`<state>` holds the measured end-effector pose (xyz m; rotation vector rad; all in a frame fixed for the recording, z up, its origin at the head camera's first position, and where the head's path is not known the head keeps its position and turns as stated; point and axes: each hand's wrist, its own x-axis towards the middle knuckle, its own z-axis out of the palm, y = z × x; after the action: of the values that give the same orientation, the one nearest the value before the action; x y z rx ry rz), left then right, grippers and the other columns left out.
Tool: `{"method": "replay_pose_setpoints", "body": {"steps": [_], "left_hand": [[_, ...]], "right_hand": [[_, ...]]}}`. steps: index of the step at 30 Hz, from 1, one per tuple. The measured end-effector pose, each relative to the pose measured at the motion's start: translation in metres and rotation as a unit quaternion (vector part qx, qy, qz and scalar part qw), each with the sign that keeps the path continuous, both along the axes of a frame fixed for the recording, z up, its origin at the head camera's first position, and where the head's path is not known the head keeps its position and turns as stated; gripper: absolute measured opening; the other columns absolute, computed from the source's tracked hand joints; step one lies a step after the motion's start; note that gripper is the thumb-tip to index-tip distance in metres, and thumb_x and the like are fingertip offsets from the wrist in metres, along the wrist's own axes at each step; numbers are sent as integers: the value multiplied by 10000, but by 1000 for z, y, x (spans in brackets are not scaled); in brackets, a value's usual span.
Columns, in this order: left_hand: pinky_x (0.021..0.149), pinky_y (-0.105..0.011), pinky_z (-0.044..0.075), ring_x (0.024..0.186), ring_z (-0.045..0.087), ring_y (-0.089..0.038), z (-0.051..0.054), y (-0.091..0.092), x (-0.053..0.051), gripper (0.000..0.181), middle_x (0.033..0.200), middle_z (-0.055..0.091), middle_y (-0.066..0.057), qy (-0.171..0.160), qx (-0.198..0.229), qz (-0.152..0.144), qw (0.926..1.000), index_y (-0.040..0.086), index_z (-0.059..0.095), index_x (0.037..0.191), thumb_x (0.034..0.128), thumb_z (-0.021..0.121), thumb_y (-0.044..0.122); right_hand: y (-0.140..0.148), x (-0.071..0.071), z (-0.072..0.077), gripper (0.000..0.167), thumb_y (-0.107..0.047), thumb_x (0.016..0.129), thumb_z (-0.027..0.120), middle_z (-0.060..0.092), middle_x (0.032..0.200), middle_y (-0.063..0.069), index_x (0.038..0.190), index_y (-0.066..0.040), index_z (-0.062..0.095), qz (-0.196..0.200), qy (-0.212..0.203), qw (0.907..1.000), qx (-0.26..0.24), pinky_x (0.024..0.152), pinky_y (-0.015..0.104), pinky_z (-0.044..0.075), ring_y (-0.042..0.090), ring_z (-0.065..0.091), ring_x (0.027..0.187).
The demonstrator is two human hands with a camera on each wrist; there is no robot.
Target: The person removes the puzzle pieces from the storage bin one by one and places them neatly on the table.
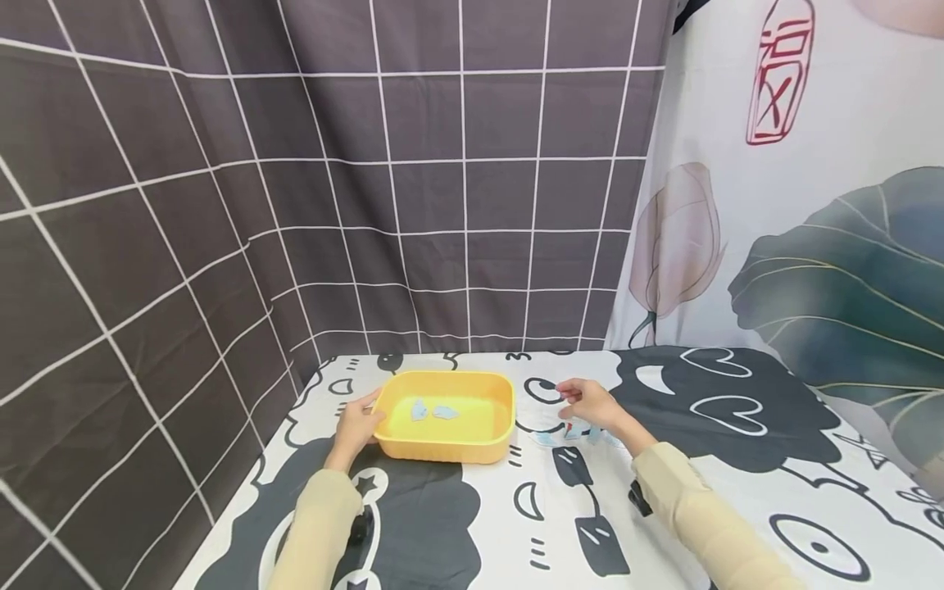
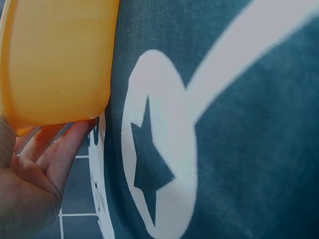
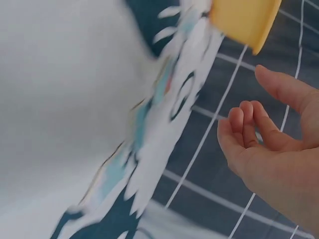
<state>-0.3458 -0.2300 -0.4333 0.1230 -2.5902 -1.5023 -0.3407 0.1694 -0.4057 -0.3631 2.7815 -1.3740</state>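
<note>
A yellow plastic basin (image 1: 442,452) rests on the patterned cloth. My left hand (image 1: 356,428) grips its left end, thumb at the rim and fingers beneath, as the left wrist view shows on the basin wall (image 2: 60,59). Inside lie two light blue scraps, one on the left (image 1: 419,410) and another scrap (image 1: 446,412) beside it. To the basin's right, my right hand (image 1: 590,405) hovers over several more pale blue scraps (image 1: 546,439) on the cloth. In the right wrist view that hand (image 3: 274,139) has its thumb apart from loosely bent fingers, with nothing visible held.
A white cloth with black cartoon drawings (image 1: 546,533) covers the table. Dark curtain with a white grid (image 1: 509,197) hangs behind and to the left. At the right hangs a white curtain (image 1: 708,123) with flower and leaf prints.
</note>
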Motion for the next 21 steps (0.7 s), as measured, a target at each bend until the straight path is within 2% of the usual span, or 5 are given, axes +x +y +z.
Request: {"method": "replay_pose_setpoints", "body": {"steps": [7, 11, 16, 21], "left_hand": [[517, -287, 611, 762, 719, -223, 0, 1, 0, 565, 1181, 645, -322, 48, 25, 55, 10000, 30, 496, 1409, 847, 554, 28], [512, -282, 609, 751, 718, -221, 2, 2, -2, 556, 1169, 652, -319, 117, 22, 107, 9999, 28, 501, 1405, 852, 559, 26], [499, -283, 604, 726, 714, -220, 1, 4, -3, 547, 1149, 665, -310, 200, 19, 173, 9996, 27, 524, 1387, 842, 566, 27], [496, -284, 603, 720, 713, -201, -2, 3, -4, 551, 1144, 674, -299, 211, -6, 164, 9996, 32, 534, 1381, 831, 566, 28]], "right_hand": [[-52, -13, 7, 482, 47, 771, 681, 628, 1144, 314, 1224, 152, 555, 161, 47, 9981, -587, 884, 341, 596, 330, 648, 996], [-86, -19, 8, 469, 44, 781, 684, 636, 1141, 287, 1225, 138, 564, 259, 6, 9972, -709, 884, 323, 592, 268, 649, 970], [-119, -23, 0, 438, 69, 750, 693, 647, 1083, 259, 1171, 138, 595, 245, 103, 9974, -669, 836, 297, 576, 224, 622, 903], [-146, -24, -12, 407, 85, 716, 716, 654, 984, 239, 1106, 145, 619, 392, 253, 9965, -688, 750, 246, 561, 178, 600, 822]]}}
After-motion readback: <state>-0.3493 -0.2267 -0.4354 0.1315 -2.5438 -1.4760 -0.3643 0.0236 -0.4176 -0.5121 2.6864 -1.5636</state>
